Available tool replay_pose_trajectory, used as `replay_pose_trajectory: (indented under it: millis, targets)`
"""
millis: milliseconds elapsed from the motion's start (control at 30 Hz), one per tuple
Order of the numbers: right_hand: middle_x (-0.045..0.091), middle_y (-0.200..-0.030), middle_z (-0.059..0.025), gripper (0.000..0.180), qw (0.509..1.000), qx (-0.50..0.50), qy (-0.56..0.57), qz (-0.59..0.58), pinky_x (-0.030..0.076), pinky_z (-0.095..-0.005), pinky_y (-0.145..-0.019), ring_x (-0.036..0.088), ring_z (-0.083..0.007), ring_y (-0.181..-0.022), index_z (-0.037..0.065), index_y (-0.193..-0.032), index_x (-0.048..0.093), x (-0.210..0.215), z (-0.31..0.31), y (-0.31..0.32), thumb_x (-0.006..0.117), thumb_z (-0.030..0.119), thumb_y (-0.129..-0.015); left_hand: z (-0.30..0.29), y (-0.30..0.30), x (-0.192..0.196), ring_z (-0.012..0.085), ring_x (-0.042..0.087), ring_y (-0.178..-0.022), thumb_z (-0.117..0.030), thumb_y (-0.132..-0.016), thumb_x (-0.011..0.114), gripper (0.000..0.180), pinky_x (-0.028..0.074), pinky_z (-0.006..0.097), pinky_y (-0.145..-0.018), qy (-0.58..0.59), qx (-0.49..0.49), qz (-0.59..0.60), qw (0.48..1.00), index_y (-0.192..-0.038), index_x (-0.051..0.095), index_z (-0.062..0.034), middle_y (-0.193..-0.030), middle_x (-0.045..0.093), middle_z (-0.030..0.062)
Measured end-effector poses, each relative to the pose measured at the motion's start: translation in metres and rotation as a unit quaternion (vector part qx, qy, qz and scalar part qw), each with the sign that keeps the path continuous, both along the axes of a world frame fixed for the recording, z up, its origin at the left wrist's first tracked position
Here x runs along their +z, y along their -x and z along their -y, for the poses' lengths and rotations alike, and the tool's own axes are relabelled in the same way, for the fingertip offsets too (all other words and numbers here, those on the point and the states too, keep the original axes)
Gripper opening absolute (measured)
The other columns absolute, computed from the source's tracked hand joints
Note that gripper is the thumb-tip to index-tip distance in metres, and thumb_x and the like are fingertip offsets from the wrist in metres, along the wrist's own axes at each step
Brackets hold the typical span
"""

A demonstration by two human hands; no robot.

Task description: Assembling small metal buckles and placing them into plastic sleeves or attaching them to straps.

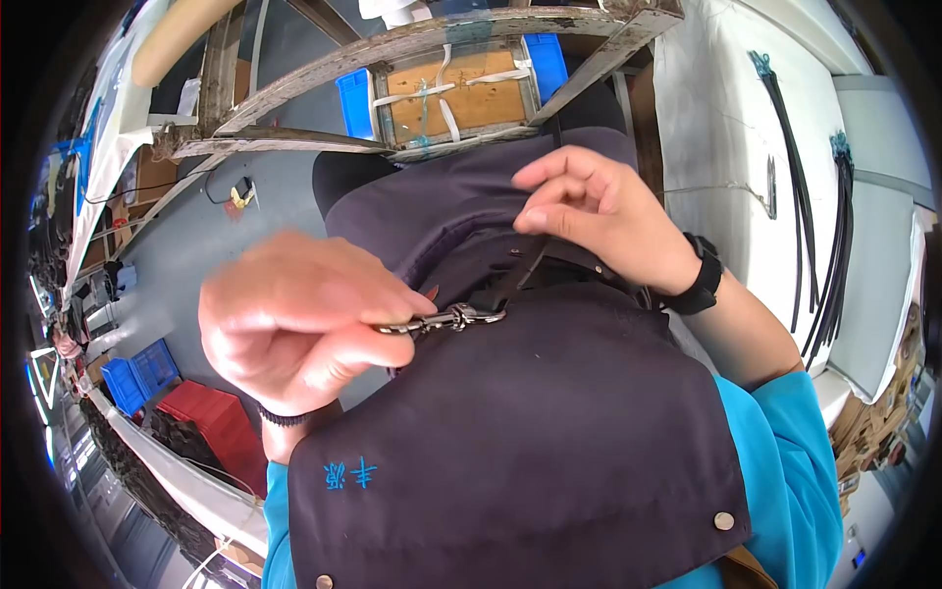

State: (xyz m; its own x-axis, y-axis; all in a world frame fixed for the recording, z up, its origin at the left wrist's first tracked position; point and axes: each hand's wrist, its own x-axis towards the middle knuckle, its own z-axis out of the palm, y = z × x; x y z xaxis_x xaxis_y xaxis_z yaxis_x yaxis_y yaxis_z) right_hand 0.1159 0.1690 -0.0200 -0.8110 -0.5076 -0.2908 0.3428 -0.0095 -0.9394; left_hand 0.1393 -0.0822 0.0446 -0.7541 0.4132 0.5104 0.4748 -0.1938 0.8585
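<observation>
My left hand (304, 324), partly smeared by motion, pinches one end of a silvery metal snap hook (456, 317) between thumb and fingers. The hook lies level in front of my dark apron (520, 422). From its right-hand end a narrow dark strap (524, 270) runs up toward my right hand (599, 206). That hand hovers over my lap with fingers loosely curled and a gap between thumb and forefinger. The strap passes close by the right thumb; whether it touches is hidden.
Beyond my knees stands a worn wooden frame (412, 49), with a strapped wooden seat (456, 93) and blue bins (355, 103) beneath. At right, bundles of black straps (800, 187) lie on a white-covered table (721, 137). Red (211, 427) and blue crates (142, 373) stand at left.
</observation>
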Motion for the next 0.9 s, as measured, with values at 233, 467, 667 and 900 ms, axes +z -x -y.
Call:
replay_pose_trajectory:
  millis: [233, 467, 667, 900]
  targets:
    - [0.051, -0.120, -0.0154, 0.043, 0.935, 0.100, 0.073, -0.333, 0.040, -0.0329, -0.093, 0.053, -0.0220, -0.108, -0.006, -0.123, 0.044, 0.046, 0.012, 0.016, 0.046, 0.024, -0.094, -0.019, -0.005, 0.011, 0.0159, 0.057, -0.065, -0.014, -0.077, 0.074, 0.036, 0.050, 0.028, -0.060, 0.000, 0.182, 0.177, 0.967, -0.098, 0.047, -0.0004, -0.077, 0.055, 0.0069]
    - [0.059, -0.103, -0.0097, 0.037, 0.957, -0.016, -0.006, -0.289, 0.049, -0.0236, -0.071, 0.062, -0.0128, -0.084, -0.001, -0.114, 0.048, 0.049, 0.035, -0.009, 0.066, 0.002, -0.082, -0.032, 0.004, 0.011, 0.0119, 0.059, -0.065, -0.005, -0.081, 0.066, 0.027, 0.050, 0.023, -0.061, -0.045, 0.184, 0.301, 0.935, -0.099, 0.047, -0.0007, -0.076, 0.057, 0.0054]
    - [0.062, -0.082, -0.0084, 0.034, 0.859, -0.040, -0.134, -0.492, 0.049, -0.0229, -0.054, 0.063, -0.0160, -0.070, 0.002, -0.102, 0.058, 0.049, 0.022, -0.005, 0.074, 0.001, -0.072, -0.029, 0.001, -0.011, 0.0122, 0.063, -0.068, 0.001, -0.083, 0.064, 0.020, 0.054, 0.023, -0.065, -0.183, 0.080, 0.455, 0.868, -0.096, 0.049, -0.0025, -0.081, 0.062, 0.0061]
    - [0.057, -0.071, -0.0092, 0.033, 0.856, -0.039, -0.163, -0.489, 0.044, -0.0310, -0.049, 0.055, -0.0235, -0.057, 0.001, -0.098, 0.060, 0.037, 0.014, -0.006, 0.075, 0.004, -0.068, -0.019, 0.012, -0.020, 0.0103, 0.061, -0.065, 0.001, -0.082, 0.064, 0.019, 0.051, 0.021, -0.061, -0.124, 0.056, 0.466, 0.874, -0.093, 0.049, -0.0029, -0.078, 0.060, 0.0041]
